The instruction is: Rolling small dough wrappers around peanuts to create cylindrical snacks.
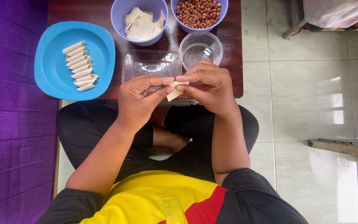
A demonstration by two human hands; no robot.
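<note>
Low dark table (228, 37), tiled floor. Left hand (139, 99) and right hand (210, 85) pinch one wrapper roll (175, 92), probably sealing its edge; finished rolls (80, 66) line blue plate (50, 79).

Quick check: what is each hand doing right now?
Left hand: pinched shut on the pale wrapper.
Right hand: pinched shut on the same wrapper.

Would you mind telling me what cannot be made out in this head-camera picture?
- The pale wrapper: the left hand and right hand cover most of it, so whether anything is inside it cannot be told.
- The two purple bowls, one of wrapper squares and one of peanuts: the top edge cuts their far rims.
- The clear cup: too transparent to tell whether it holds liquid.
</note>
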